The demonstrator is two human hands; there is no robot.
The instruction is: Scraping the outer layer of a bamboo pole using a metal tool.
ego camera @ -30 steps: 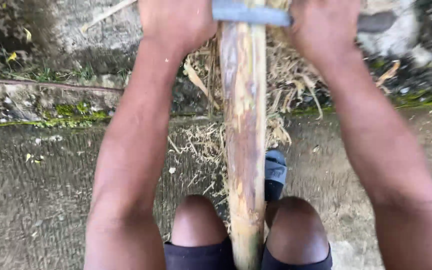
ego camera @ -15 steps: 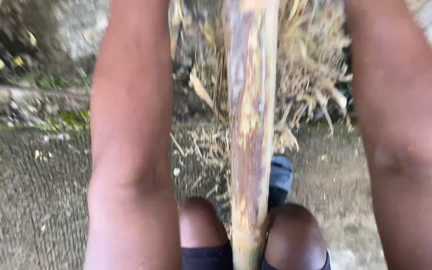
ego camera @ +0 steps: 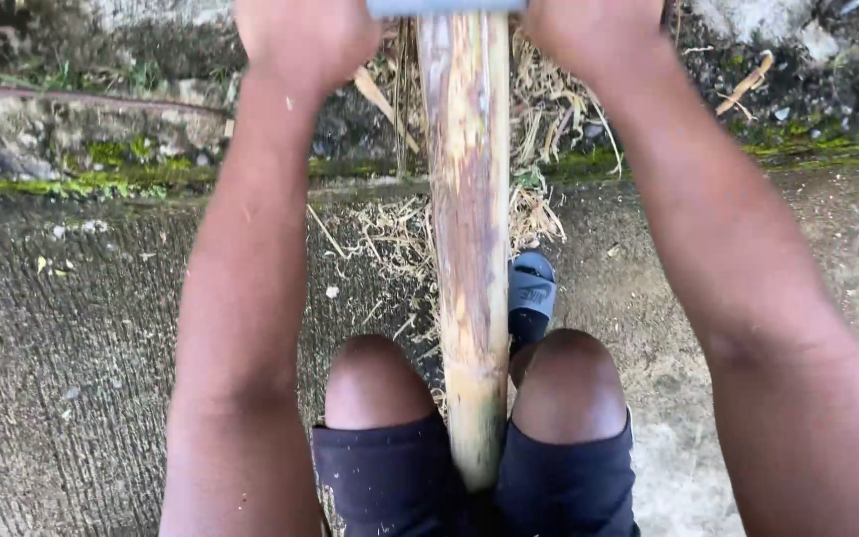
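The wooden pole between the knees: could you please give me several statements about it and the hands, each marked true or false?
1. The wooden pole runs between the person's two knees. True.
2. The left hand and right hand sit on opposite sides of the pole, on a grey bar laid across its top. True.
3. The pole is painted bright blue all over. False: it is bare pale wood with brown streaks.
4. The ground is a tiled indoor floor. False: it is rough concrete with moss and dry shavings.
5. A grey sandal shows right of the pole. True.
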